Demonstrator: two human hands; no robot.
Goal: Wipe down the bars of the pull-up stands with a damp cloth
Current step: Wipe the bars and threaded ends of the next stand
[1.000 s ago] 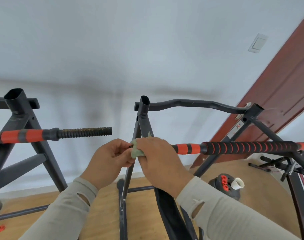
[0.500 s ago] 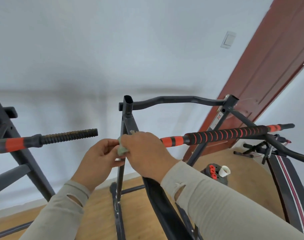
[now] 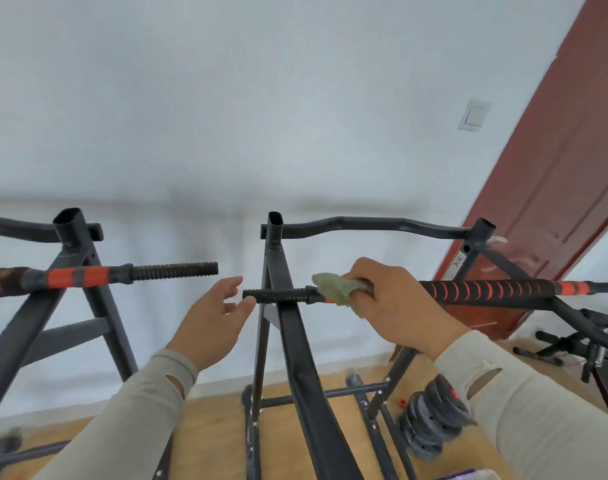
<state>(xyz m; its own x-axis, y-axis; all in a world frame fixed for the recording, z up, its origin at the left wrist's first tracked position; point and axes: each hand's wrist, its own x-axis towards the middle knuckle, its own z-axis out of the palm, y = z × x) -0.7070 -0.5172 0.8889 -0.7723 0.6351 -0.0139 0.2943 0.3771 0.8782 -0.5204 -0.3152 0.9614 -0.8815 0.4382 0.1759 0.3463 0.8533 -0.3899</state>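
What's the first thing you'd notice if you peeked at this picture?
In the middle, the right hand holds a green cloth wrapped round the black-and-orange padded bar of the right-hand stand. The left hand hangs open beside that bar's ribbed black end. A red-brown door fills the right edge.

One wide-angle view only, taken from the person's head, facing forward and slightly down toward a white wall [image 3: 295, 116]. It sits close over the pull-up stands [image 3: 278, 258], whose bars cross mid-frame. A red door [image 3: 555, 220] leans in at 2 o'clock; wooden floor [image 3: 212, 441] fills 6 o'clock.
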